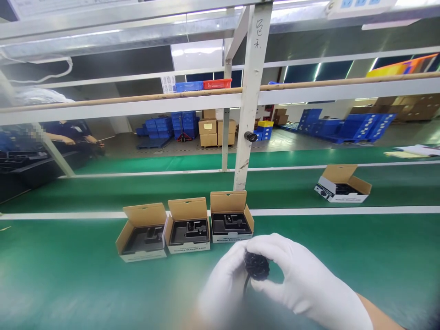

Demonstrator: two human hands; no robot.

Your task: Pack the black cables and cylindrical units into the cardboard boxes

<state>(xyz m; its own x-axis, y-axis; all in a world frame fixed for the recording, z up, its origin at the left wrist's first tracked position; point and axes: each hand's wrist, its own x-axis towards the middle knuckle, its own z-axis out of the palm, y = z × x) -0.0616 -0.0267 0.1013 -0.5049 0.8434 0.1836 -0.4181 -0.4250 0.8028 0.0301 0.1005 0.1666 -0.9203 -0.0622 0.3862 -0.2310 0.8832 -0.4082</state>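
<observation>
In white gloves, both my hands meet at a small round black part (pixel 257 266) with a ridged surface. My right hand (pixel 295 275) pinches it from the right between thumb and fingers. My left hand (pixel 225 277), partly blurred, closes on its left side, where a thin dark cord or stem hangs down. Just beyond my hands stand three open cartons with black trays inside: a left carton (pixel 146 257), a middle carton (pixel 190 247) and a right carton (pixel 230 238). Small black pieces sit in the trays of the middle and right cartons.
Another open carton (pixel 347 198) stands farther back on the right of the green work surface (pixel 330 238). A white metal post (pixel 249 91) rises behind the right carton, with a round black piece (pixel 250 136) on it. A person (pixel 74 133) is at the far left.
</observation>
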